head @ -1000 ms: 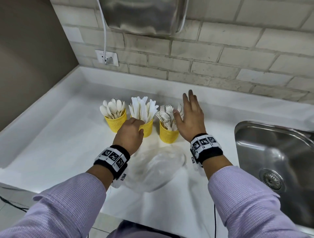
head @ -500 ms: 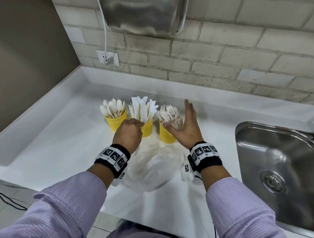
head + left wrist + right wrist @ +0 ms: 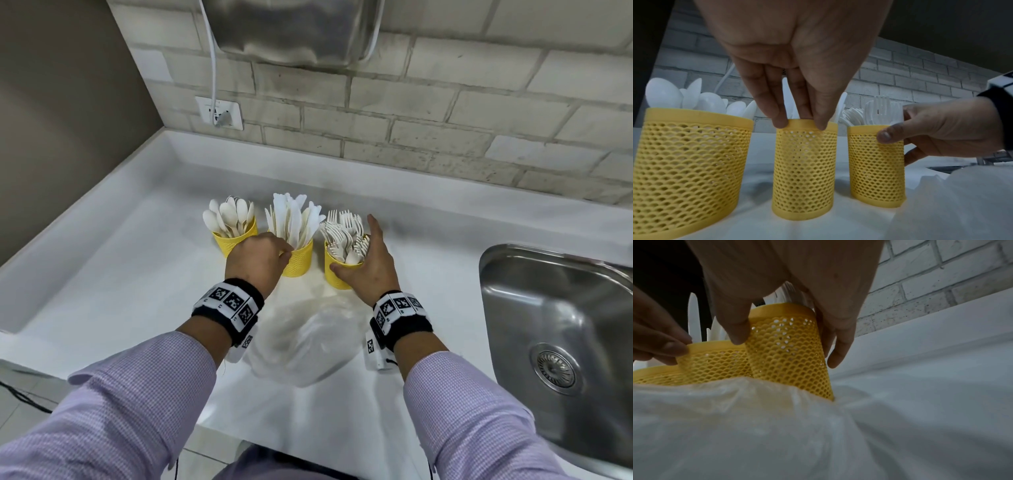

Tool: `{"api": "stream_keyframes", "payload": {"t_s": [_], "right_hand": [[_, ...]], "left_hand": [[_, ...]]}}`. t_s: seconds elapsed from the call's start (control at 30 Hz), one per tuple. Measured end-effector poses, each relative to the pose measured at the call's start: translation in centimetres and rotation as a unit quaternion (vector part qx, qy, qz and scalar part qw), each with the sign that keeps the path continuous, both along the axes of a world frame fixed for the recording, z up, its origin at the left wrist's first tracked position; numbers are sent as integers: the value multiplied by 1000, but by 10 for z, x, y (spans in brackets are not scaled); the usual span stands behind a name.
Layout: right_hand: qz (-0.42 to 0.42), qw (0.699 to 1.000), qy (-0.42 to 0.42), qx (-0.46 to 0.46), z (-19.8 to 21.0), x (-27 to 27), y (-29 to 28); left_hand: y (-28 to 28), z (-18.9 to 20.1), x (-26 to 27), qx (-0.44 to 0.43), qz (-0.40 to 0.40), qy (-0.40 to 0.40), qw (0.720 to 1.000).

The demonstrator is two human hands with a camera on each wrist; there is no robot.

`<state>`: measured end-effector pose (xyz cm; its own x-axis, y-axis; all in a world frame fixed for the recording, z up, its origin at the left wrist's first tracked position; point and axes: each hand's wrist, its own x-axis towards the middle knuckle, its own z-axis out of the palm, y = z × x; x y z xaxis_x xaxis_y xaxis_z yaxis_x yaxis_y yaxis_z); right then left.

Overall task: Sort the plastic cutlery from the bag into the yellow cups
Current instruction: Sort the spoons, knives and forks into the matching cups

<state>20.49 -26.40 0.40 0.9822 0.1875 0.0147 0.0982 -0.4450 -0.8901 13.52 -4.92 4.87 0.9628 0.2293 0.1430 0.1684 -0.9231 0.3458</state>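
Three yellow mesh cups stand in a row on the white counter. The spoon cup (image 3: pixel 233 241) is on the left, the knife cup (image 3: pixel 299 262) in the middle and the fork cup (image 3: pixel 335 274) on the right. My left hand (image 3: pixel 260 260) pinches the near rim of the knife cup (image 3: pixel 803 170) with thumb and fingertips (image 3: pixel 780 123). My right hand (image 3: pixel 370 267) grips the fork cup (image 3: pixel 789 353), thumb (image 3: pixel 737 331) on its front and fingers (image 3: pixel 838 353) behind. A crumpled clear plastic bag (image 3: pixel 301 339) lies just in front of the cups; I see no cutlery in it.
A steel sink (image 3: pixel 555 325) is sunk into the counter at the right. A brick wall runs behind, with a socket (image 3: pixel 219 113) and a metal wall unit (image 3: pixel 294 31) above. The counter's front edge is near my sleeves.
My right hand came down from above the forks, moved back toward me and closed round the fork cup. My left hand stayed at the knife cup's rim.
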Motion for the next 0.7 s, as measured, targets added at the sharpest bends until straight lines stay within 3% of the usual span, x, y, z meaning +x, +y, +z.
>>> {"api": "stream_keyframes", "payload": {"t_s": [0.7], "right_hand": [[-52, 997, -55, -31, -6, -16, 1]], "left_hand": [[7, -1, -5, 4, -27, -8, 1000]]}}
